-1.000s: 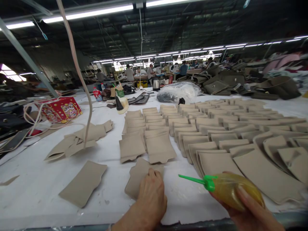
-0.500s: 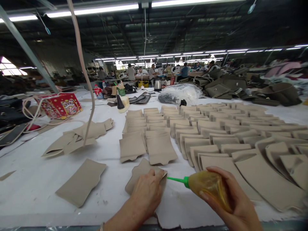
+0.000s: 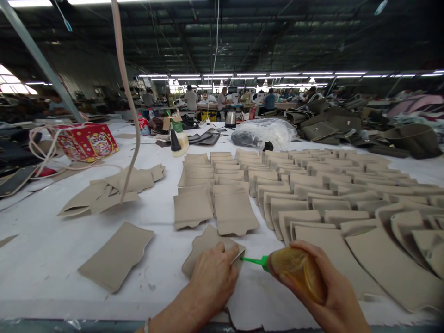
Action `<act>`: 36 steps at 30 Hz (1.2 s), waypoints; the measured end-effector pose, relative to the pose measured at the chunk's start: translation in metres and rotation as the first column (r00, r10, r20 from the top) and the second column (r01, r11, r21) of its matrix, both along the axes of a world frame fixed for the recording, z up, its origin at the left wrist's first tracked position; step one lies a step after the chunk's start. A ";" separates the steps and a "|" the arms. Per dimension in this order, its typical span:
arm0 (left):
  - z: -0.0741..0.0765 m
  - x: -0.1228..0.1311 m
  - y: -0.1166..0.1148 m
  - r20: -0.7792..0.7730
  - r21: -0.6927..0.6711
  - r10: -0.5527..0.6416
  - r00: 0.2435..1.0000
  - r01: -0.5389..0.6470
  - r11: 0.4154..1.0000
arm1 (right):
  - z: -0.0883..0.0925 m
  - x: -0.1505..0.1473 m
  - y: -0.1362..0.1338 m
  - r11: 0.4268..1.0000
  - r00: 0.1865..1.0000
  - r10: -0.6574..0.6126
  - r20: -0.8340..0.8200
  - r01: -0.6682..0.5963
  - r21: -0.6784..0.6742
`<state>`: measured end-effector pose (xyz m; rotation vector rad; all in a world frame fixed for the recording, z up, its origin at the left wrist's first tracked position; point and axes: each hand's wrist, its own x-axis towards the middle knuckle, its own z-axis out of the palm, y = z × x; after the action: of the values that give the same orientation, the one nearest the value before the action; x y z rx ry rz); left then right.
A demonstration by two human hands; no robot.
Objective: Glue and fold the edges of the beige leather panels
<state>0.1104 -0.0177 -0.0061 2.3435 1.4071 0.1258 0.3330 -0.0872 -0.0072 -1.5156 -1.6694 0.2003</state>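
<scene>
My left hand [image 3: 215,276] presses on a beige leather-like piece [image 3: 198,247] near the front of the table. Its thumb and fingers grip the right side, where the edge stands slightly lifted. In my right hand [image 3: 335,291] is a squeeze bottle of amber liquid [image 3: 294,273], held tilted on its side. The bottle's thin green nozzle [image 3: 255,261] points left, its tip at the piece's lifted right edge, just beside my left fingers. Another flat beige piece [image 3: 118,256] lies to the left of my left hand.
Rows of overlapping beige pieces [image 3: 294,192] spread across the right side. A pile of beige pieces [image 3: 104,192], a hanging cord [image 3: 130,106] and a red patterned bag [image 3: 85,141] are at left. Clear plastic wrap [image 3: 267,132] lies behind; people work farther back.
My right hand has moved the bottle slightly left relative to the piece, so the nozzle tip now meets its lifted edge. My left hand keeps its hold. The whole view has shifted slightly.
</scene>
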 end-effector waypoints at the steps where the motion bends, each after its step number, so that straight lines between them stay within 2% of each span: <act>1: 0.000 0.000 0.000 -0.003 -0.002 0.005 1.000 -0.005 1.000 | 0.000 0.000 0.001 1.000 1.000 -0.011 -0.006 0.011 0.012; 5: 0.002 0.000 -0.001 -0.019 -0.022 0.009 1.000 -0.009 1.000 | -0.001 0.003 0.005 0.997 0.999 -0.037 -0.003 0.037 0.066; 9: 0.005 0.000 -0.002 -0.017 -0.033 -0.005 1.000 0.005 0.999 | -0.003 0.004 0.002 1.000 0.997 0.015 -0.070 -0.016 -0.020; 11: 0.006 0.000 -0.002 -0.023 -0.032 -0.009 1.000 0.008 0.999 | -0.005 0.004 0.002 0.997 0.990 -0.005 -0.142 -0.005 -0.073; 15: 0.006 -0.001 -0.003 -0.035 -0.020 -0.032 0.999 0.031 0.999 | -0.009 0.003 0.005 0.996 0.976 -0.083 -0.204 0.072 -0.057; 21: 0.007 -0.004 -0.005 -0.011 -0.013 -0.039 0.999 0.038 0.999 | -0.002 -0.007 -0.002 0.977 0.937 -0.073 -0.342 -0.001 -0.212; 26: 0.010 -0.005 -0.005 0.002 -0.027 -0.048 0.999 0.048 0.998 | -0.003 -0.003 0.000 0.984 0.930 -0.097 -0.355 0.036 -0.174; 31: 0.009 -0.009 -0.003 0.032 -0.042 -0.065 0.997 0.066 0.997 | -0.003 -0.007 -0.007 0.962 0.899 -0.035 -0.436 -0.088 -0.259; 36: 0.009 -0.011 -0.001 0.054 -0.085 -0.072 0.996 0.076 0.993 | 0.001 -0.013 -0.012 0.967 0.891 -0.087 -0.446 -0.031 -0.252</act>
<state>0.0990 -0.0186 0.0030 2.3013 1.2744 0.1006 0.3201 -0.0993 -0.0064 -1.5292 -1.2770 0.7223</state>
